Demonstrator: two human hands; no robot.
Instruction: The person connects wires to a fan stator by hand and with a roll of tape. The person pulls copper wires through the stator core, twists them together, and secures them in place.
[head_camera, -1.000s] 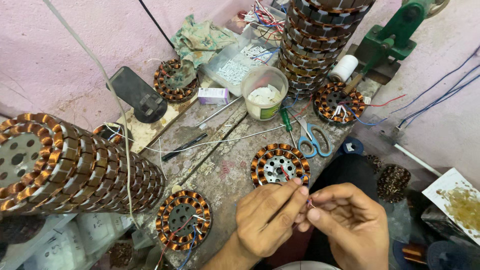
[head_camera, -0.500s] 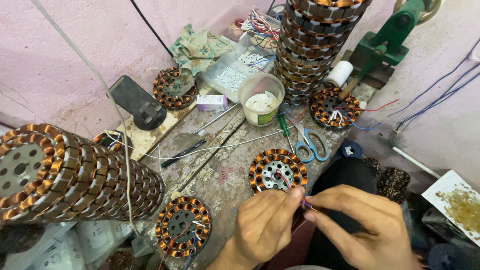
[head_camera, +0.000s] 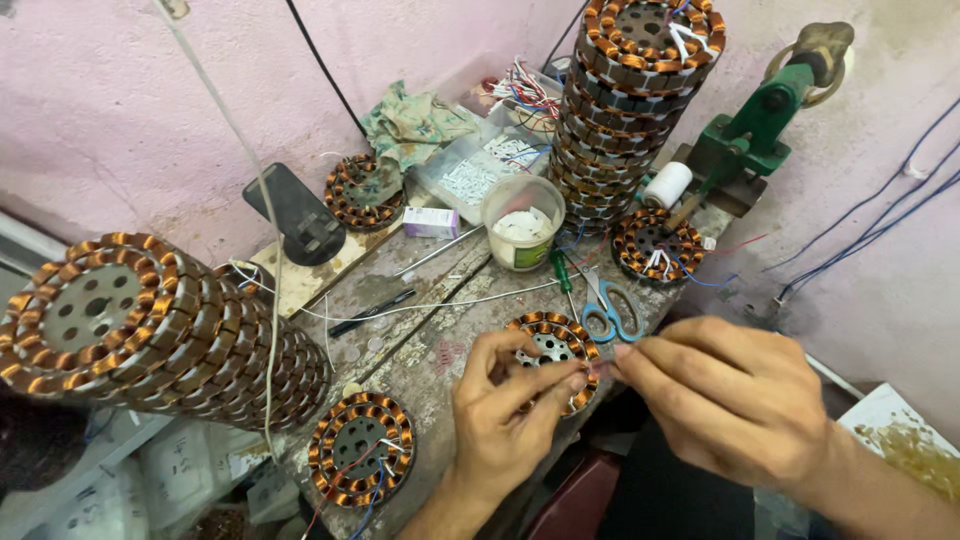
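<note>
Left hand (head_camera: 510, 400) and right hand (head_camera: 725, 395) meet fingertip to fingertip, each grip pinched closed on a thin wire over the copper-wound stator (head_camera: 550, 345) at the counter (head_camera: 420, 330) edge. Beyond, white tub (head_camera: 522, 235) holds white bits; clear tray (head_camera: 470, 175) holds small white pieces.

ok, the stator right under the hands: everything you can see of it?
The stator is a round ring of copper-coloured wire coils on dark laminations, around a pale metal hub with holes. It lies flat near the edge of the worn bench. The left hand covers its near side; the right hand meets the left fingers beside its right rim, pinching something too small to tell. Blue-handled scissors lie just past it.
</note>
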